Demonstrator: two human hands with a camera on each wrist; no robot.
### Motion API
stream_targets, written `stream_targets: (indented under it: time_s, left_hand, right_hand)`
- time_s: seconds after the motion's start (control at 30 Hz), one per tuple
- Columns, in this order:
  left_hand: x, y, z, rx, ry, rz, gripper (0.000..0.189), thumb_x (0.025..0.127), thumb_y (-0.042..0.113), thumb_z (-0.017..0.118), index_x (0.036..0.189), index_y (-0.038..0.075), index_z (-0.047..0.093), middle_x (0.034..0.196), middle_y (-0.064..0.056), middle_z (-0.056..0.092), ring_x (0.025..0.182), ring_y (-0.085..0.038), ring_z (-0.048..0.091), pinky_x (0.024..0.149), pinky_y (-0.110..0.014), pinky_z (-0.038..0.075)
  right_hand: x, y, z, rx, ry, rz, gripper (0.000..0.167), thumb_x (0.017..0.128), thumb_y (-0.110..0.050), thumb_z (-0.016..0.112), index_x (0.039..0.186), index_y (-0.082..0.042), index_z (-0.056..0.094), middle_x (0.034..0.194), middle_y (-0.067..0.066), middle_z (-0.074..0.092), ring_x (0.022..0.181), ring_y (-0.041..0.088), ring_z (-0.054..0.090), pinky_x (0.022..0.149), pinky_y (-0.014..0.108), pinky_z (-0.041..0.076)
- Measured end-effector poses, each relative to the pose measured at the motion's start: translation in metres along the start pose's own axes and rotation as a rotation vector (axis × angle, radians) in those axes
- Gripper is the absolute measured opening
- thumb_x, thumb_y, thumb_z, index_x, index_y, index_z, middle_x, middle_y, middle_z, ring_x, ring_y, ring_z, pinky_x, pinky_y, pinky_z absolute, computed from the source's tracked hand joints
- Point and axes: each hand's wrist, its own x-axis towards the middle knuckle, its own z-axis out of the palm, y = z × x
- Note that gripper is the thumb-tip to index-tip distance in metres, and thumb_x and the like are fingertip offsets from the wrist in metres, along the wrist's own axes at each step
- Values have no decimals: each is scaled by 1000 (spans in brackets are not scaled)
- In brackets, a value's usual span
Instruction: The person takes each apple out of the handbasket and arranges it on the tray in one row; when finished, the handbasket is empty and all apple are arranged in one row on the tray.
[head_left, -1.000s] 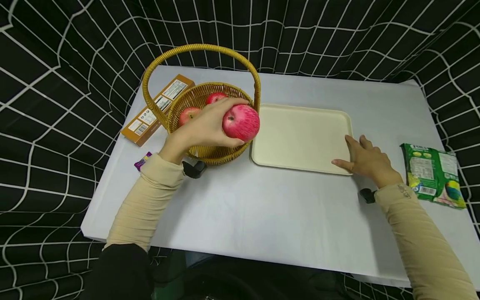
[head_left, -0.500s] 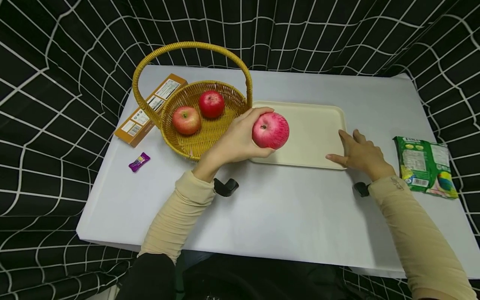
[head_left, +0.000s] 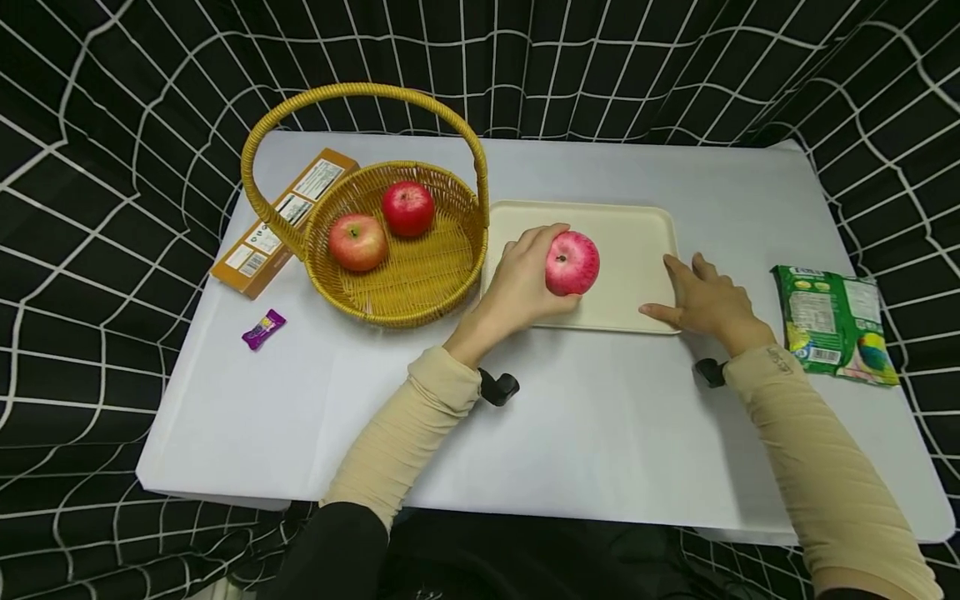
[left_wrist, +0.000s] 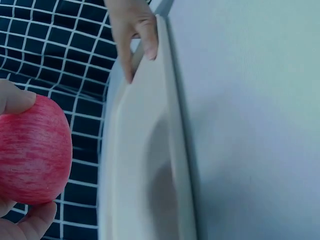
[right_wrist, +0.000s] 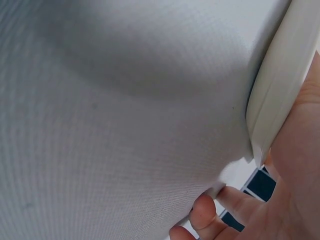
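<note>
A pink-red apple (head_left: 572,263) is in my left hand (head_left: 528,279), thumb and fingers round its sides. In the head view it appears over the cream tray (head_left: 637,225); the left wrist view shows this apple (left_wrist: 32,150) raised above the tray's level, with a shadow on the tray floor. My right hand (head_left: 708,302) rests at the tray's right end, thumb over the rim and fingers extended along the edge. The right wrist view has the tray's corner (right_wrist: 275,95) against that hand's palm. Two more apples, one red (head_left: 408,208) and one yellowish-red (head_left: 357,242), lie in the wicker basket (head_left: 397,315).
The basket's tall handle (head_left: 367,89) arches up left of the tray. Behind the basket's left side lies an orange box (head_left: 285,223). A small purple packet (head_left: 263,329) sits nearer the table's left edge, and a green bag (head_left: 835,325) lies at the far right.
My left hand has carried the apple rightward, from above the basket to above the tray. The right hand stays at the tray's right end. The head view has shifted slightly.
</note>
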Motion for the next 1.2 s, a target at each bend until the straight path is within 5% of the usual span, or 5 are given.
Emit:
stream_targets:
  time_s: [0.47, 0.83, 1.2]
  left_hand:
    - [54, 7, 53, -3, -91, -37, 89, 81, 25, 85, 156, 10, 40, 156, -11, 50, 129, -31, 54, 108, -34, 48]
    - [71, 5, 78, 28, -135, -32, 85, 82, 26, 83, 153, 5, 42, 151, -10, 56, 132, -24, 56, 110, -34, 43]
    - [88, 19, 97, 46, -173, -13, 86, 83, 27, 82, 155, 6, 40, 154, -9, 54, 132, -23, 56, 110, -33, 44]
  right_hand:
    - [3, 0, 2, -18, 5, 13, 112, 89, -80, 53, 166, -11, 11, 164, 42, 10, 128, 75, 40, 102, 81, 38]
    - [4, -4, 5, -29, 21, 11, 109, 89, -80, 54, 166, -13, 14, 165, 40, 14, 127, 73, 44, 101, 81, 40]
    - [-3, -2, 3, -40, 21, 36, 109, 88, -80, 55, 166, -15, 14, 165, 39, 14, 128, 72, 44, 102, 80, 40]
